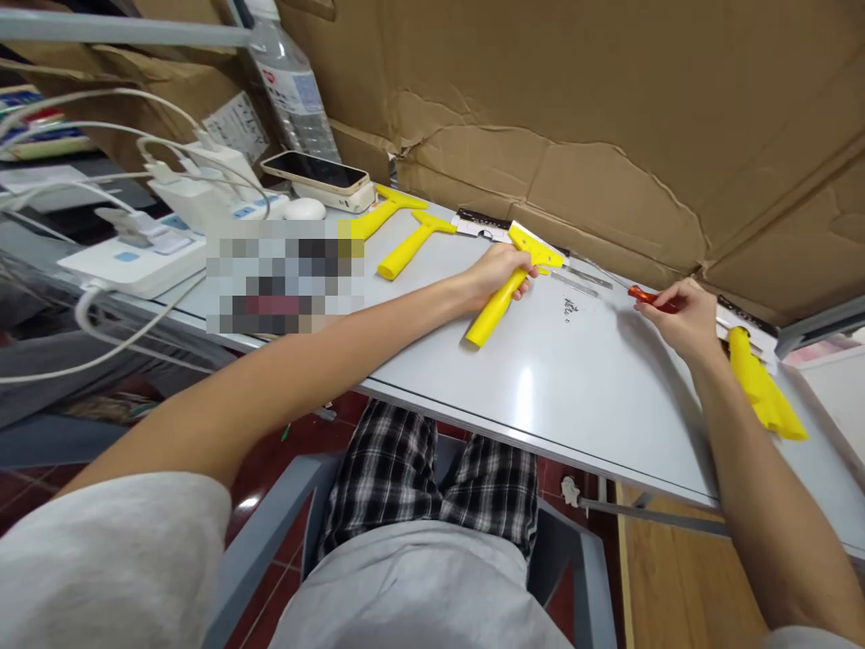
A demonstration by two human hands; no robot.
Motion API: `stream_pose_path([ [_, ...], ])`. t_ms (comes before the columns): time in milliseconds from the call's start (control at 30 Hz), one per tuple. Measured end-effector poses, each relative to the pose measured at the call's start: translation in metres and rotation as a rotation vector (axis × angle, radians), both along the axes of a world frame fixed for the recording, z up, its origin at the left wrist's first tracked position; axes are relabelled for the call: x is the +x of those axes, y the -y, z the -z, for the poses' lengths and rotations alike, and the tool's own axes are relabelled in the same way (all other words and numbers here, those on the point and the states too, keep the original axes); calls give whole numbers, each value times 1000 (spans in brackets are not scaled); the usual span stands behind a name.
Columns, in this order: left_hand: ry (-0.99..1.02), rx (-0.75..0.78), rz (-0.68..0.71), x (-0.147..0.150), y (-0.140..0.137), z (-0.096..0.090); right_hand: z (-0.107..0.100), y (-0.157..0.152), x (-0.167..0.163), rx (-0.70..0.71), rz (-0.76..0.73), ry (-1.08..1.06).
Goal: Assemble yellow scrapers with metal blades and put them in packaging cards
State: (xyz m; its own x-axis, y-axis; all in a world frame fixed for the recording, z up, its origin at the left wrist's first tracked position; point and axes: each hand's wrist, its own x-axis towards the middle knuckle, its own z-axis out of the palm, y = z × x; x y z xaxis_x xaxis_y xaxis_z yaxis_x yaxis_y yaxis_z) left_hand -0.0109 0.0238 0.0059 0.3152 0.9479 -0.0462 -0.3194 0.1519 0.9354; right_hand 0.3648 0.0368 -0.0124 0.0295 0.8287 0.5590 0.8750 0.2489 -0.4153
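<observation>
Gripping: your L hand (496,270) is closed round yellow scraper (510,288) on table (574,397), handle axis running back toward you, blade end far. R hand (682,315) pinches red-handled tool (647,297), well apart to scraper's right.

Nothing is reading clearly; the bottle (292,86) at far left is showing a label too blurred to make out; small dark marks on the table (571,311) are staying illegible.
</observation>
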Motion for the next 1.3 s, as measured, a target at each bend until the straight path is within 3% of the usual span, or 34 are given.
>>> stream_pose_path([
  [533, -61, 6, -13, -2, -4, 11, 6, 5, -17, -198, -44, 67],
  [733, -49, -4, -24, -1, -2, 10, 6, 8, -24, -205, -60, 158],
  [833, -48, -11, -21, 0, -2, 10, 4, 11, -30, -121, -58, 153],
  [933, -56, -1, -20, 0, -2, 10, 0, 19, -41, 67, -71, 138],
  [1100, -95, 16, -5, 1, -1, 9, -5, 43, -79, 301, -155, 108],
  [1200, -109, 21, -6, 1, 0, 8, -2, 53, -99, 292, -264, 79],
  [1300, -135, 16, -3, 2, 1, 7, 7, 57, -108, 129, -335, 63],
])
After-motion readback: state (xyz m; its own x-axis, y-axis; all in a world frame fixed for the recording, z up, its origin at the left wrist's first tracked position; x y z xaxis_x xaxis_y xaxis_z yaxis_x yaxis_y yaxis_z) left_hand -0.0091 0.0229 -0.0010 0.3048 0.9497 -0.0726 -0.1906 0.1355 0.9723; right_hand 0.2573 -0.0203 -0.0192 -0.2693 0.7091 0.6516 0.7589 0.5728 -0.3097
